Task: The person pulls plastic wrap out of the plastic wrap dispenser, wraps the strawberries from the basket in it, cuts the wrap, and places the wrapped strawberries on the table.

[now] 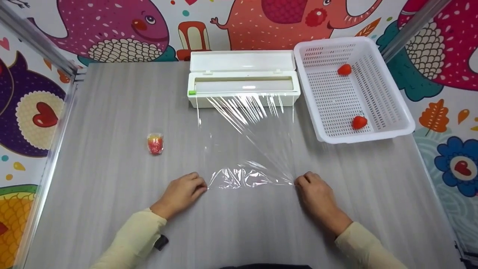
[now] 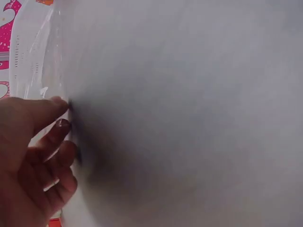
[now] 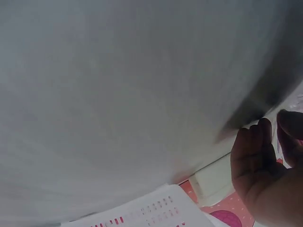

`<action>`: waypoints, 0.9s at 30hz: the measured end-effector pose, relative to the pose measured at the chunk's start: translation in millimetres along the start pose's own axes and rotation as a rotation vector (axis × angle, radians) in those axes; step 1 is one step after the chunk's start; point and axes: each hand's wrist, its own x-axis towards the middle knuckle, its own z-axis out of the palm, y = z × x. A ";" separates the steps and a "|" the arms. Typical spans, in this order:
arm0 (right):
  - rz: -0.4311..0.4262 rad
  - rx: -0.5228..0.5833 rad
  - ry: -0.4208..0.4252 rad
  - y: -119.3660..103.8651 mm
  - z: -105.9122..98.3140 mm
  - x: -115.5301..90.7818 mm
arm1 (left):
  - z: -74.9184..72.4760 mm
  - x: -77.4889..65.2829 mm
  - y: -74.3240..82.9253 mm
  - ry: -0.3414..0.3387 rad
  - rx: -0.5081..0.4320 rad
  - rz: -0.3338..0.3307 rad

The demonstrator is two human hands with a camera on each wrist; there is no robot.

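The left hand (image 1: 184, 192) and the right hand (image 1: 317, 194) each pinch a corner of the clear film (image 1: 242, 177) — it stretches between them and away to the white dispenser (image 1: 246, 74) ahead — while a small wrapped red-and-yellow piece (image 1: 155, 144) lies beyond the left hand and the white basket (image 1: 334, 99) beyond the right.

No readable text, label, brand, number or sign in head view or either wrist view; white dispenser box (image 1: 244, 74), green tab (image 1: 192, 92) on it, white basket (image 1: 366, 138): no lettering legible; patterned wall (image 1: 246, 31): printed pictures, no words made out
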 end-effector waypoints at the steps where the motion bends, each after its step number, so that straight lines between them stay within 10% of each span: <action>1: 0.003 -0.007 -0.004 0.2 0.2 0.5 | 0.4 0.3 0.1 0.003 -0.001 -0.004; 18: -0.111 -0.017 0.040 9.1 -5.5 -16.1 | 2.4 -1.4 -0.2 -0.030 -0.035 -0.020; 27: -0.036 -0.022 -0.124 9.6 -24.5 -35.2 | 2.9 -4.4 -1.3 0.009 -0.051 -0.019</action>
